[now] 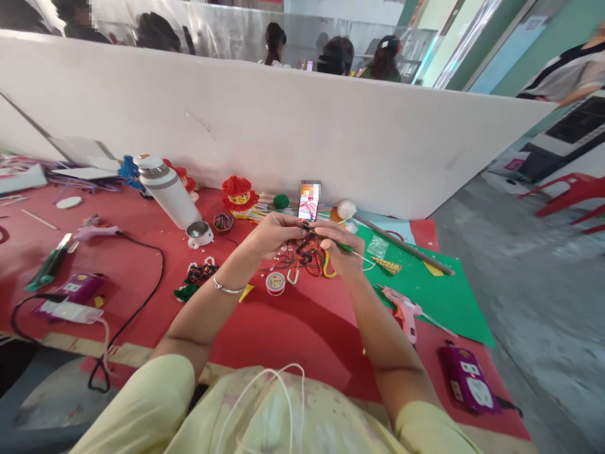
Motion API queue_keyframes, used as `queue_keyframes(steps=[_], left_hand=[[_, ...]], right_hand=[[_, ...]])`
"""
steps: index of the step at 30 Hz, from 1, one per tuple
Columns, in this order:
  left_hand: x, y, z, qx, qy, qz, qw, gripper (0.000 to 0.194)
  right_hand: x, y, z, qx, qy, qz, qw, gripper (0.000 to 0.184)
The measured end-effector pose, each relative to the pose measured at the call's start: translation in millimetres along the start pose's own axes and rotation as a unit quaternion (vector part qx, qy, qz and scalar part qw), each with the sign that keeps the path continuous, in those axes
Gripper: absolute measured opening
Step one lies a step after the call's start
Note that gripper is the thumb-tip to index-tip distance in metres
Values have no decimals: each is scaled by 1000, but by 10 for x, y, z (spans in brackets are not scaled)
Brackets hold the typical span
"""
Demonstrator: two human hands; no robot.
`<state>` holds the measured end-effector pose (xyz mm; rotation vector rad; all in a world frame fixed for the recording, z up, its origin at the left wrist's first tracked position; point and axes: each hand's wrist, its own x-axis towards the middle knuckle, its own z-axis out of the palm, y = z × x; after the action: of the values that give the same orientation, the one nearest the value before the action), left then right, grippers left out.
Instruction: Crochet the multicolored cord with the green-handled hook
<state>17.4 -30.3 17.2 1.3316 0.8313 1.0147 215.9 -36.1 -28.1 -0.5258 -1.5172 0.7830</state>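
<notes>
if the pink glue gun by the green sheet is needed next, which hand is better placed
Probably the right hand: the glue gun lies just past the right forearm, while the left hand would have to cross over. The right holds a green-handled tool, though.

A phone (309,205) stands before the partition (265,132) at the back of the table (283,340), behind the left hand (278,233) and right hand (343,249). A round tub (275,284) sits between the forearms. Leftward stands a flask (169,194), a cup (199,234) just before it; farther left lies a utility knife (47,268). Rightward, a stick (406,244) lies across a paper sheet (454,299), a glue gun (403,308) at its near edge.
</notes>
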Motion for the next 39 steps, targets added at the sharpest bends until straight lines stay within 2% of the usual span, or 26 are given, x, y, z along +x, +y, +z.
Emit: queue_keyframes(steps=[3, 5, 7, 8, 9, 11, 13, 15, 17, 19, 23, 26, 29, 35, 37, 39], left_hand=[[6, 18, -23, 149, 7, 92, 984, 25], [10, 31, -54, 257, 42, 175, 949, 24], [6, 43, -91, 304, 91, 230, 920, 27], [1, 50, -108, 297, 97, 234, 921, 34], [-7, 59, -120, 269, 83, 223, 933, 41], [-25, 83, -122, 164, 21, 173, 971, 53], [-35, 114, -88, 53, -22, 124, 991, 63], [-33, 144, -26, -11, -18, 98, 995, 73], [-18, 165, 44, -33, -5, 83, 996, 85], [4, 168, 99, -33, 10, 80, 996, 92], [29, 156, 139, -25, 55, 97, 993, 87], [4, 177, 126, -25, 40, 95, 994, 83], [-34, 206, 101, 17, 14, 79, 997, 83], [-54, 139, 54, 82, 55, 118, 988, 79], [-72, 129, 10, 90, 65, 124, 986, 73], [-109, 161, -65, 94, 104, 149, 979, 66]], right_hand=[[41, 12, -36, 40, 60, 24, 997, 26], [69, 19, -68, 89, 107, 38, 989, 30], [92, 15, -105, 114, 130, 49, 984, 36], [98, 10, -122, 116, 130, 54, 983, 38], [101, 7, -137, 115, 124, 57, 984, 39], [99, 5, -153, 118, 106, 64, 985, 37], [91, 9, -152, 122, 90, 74, 986, 35], [82, 6, -142, 112, 77, 87, 987, 35], [74, -9, -133, 92, 68, 96, 989, 34], [69, -31, -127, 81, 67, 95, 990, 33], [62, -50, -120, 90, 71, 92, 989, 30], [62, -37, -120, 86, 55, 99, 990, 32], [63, -34, -114, 65, 29, 94, 993, 32], [50, -49, -51, 16, -12, 33, 999, 14], [56, 7, -51, 31, -12, 52, 998, 30], [72, 101, -69, 55, -25, 107, 992, 63]])
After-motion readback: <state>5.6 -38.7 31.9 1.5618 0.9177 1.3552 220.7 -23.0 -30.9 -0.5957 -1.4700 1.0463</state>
